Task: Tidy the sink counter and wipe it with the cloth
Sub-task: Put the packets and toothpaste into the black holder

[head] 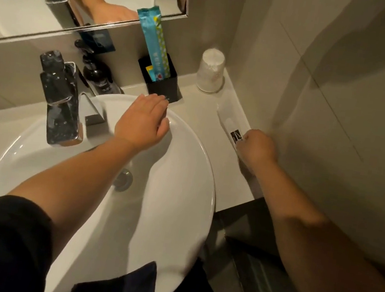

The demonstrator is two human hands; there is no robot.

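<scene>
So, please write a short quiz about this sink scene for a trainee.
1. True or false: the right hand is closed on the white packet.
2. The teal packet stands in: A) the black holder B) the wrapped cup C) the basin
3. Fill in: the left hand hovers over the basin's ____.

Key: 1 true; 2 A; 3 rim.

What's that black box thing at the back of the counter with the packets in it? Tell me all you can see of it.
The black holder is a small square, open-topped container, seemingly matte plastic. It stands upright on the pale counter against the back wall, between the dark pump bottle and the upturned cup. A tall teal packet and a smaller yellow one stick out of it. The left hand hovers just in front; whether it touches is unclear.
</scene>
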